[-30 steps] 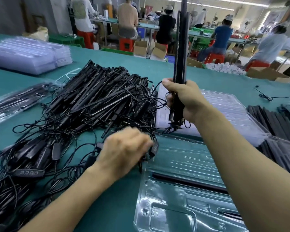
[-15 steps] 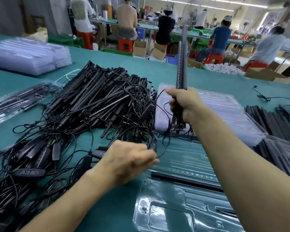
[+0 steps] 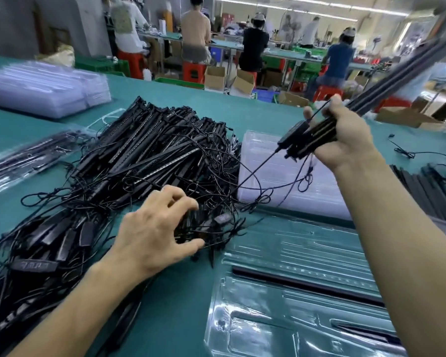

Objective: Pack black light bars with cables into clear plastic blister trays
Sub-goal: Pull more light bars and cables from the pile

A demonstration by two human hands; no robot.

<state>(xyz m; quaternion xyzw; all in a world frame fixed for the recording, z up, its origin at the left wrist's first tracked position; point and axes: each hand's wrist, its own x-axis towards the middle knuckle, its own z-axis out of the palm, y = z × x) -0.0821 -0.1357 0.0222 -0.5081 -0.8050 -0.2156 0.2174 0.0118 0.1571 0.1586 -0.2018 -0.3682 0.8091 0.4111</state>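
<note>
The clear tray (image 3: 289,328) at near right is cut off by the lower edge and partly hidden by the right forearm. One black bar (image 3: 307,286) is seated in it. A bare strip of table (image 3: 183,313) is seen between the tray and the cable pile (image 3: 139,161). The left hand (image 3: 155,235) is held over the pile's cables, fingers spread apart. Farther right, a bundle of bars (image 3: 317,136) is clamped in the right hand (image 3: 350,135) and tilted up; its far end is blurred.

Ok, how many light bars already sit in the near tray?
2. The farther light bar crosses the tray midway; the nearer light bar lies at its right, beside the right forearm, which may hide more.
</note>
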